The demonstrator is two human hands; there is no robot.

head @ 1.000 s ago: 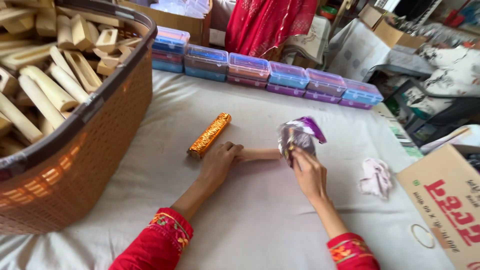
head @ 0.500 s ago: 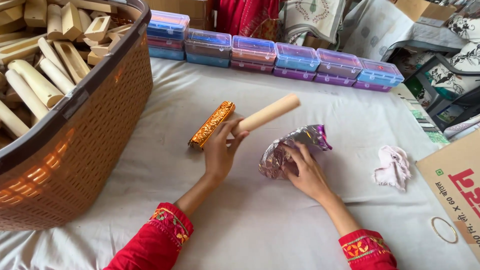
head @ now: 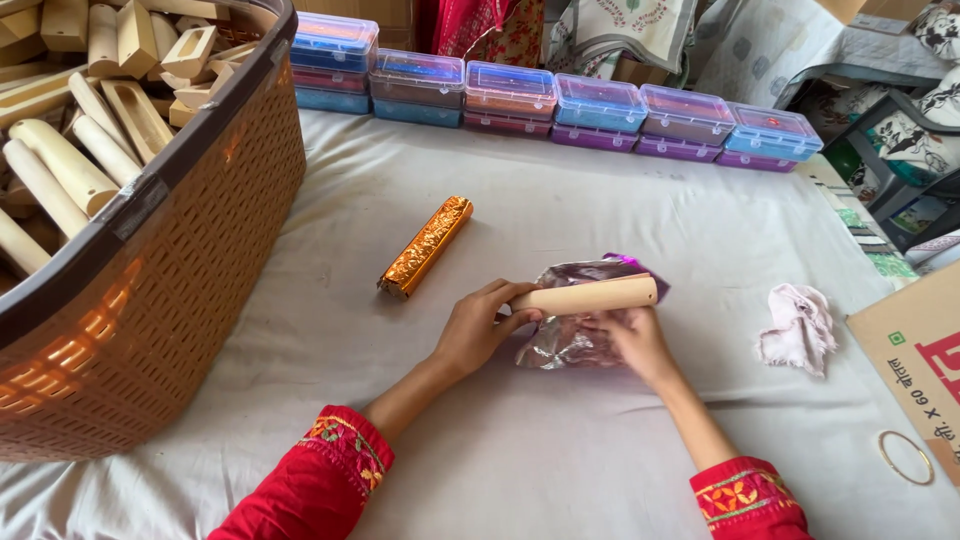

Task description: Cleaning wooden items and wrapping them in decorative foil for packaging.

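Wood, pale and turned to a plain cylinder, the stick (head: 588,295) lies crosswise near the middle of the cloth-covered tabletop (head: 560,440), resting on a crumpled sheet of silver-purple foil (head: 570,340). The left hand (head: 478,328) grasps the stick's left end with curled fingers; the right hand (head: 630,338) presses down on the foil just below the stick, fingers spread, holding nothing closed in them. An orange foil-wrapped stick (head: 425,246) lies just beyond the left hand, angled toward the far edge. A pink rag (head: 798,326) sits near the right edge, beside a cardboard box (head: 915,360) and a thin ring (head: 905,457). Plastic boxes (head: 560,110) line the far edge; a brown basket (head: 170,280) of wooden pieces fills the left side.
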